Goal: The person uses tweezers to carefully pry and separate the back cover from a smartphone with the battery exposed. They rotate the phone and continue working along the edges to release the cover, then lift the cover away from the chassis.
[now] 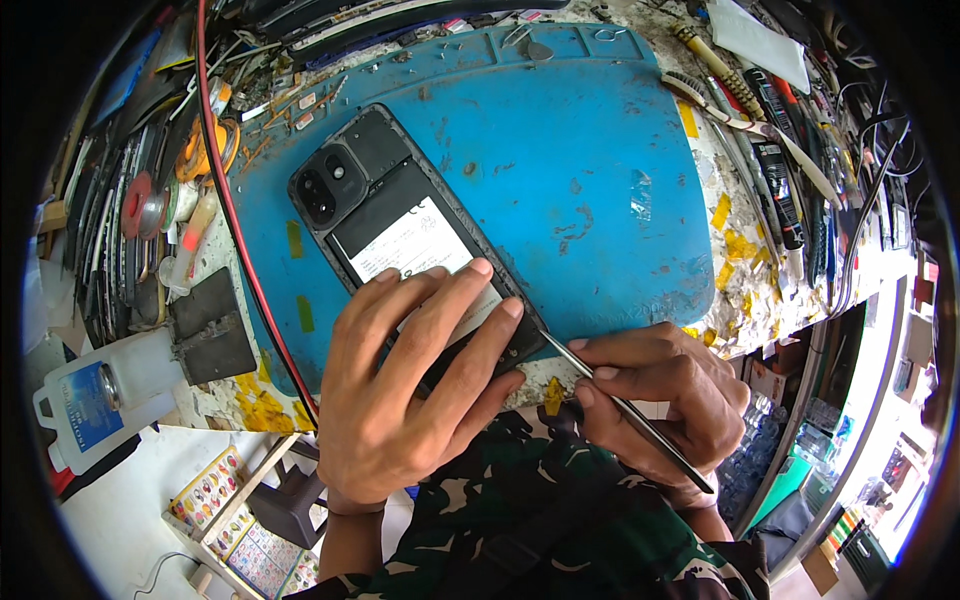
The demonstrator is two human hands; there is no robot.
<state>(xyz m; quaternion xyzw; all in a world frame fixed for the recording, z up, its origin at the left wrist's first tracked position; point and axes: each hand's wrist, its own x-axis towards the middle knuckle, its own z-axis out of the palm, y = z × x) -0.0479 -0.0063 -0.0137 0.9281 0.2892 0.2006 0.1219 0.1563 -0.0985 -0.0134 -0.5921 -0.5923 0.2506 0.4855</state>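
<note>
A black smartphone (395, 192) with its rear cover off lies slantwise on a blue work mat (590, 210). The camera block is at its far left end, and a white label covers much of the battery. Across the label and lower part of the phone rests my left hand (405, 385), open, its fingers spread and its thumb by the near end. A slim metal pry tool (640, 418) is pinched in my right hand (680, 390). Its tip meets the phone's lower right edge; whether it is inside the seam I cannot tell.
A red and black cable (235, 210) crosses the mat's left side. A white plastic bottle (105, 395) and a solder spool (145, 208) stand at left. On the right lie a toothbrush (755, 125), tubes (778, 195) and cables. Small parts fill the mat's far tray (480, 50).
</note>
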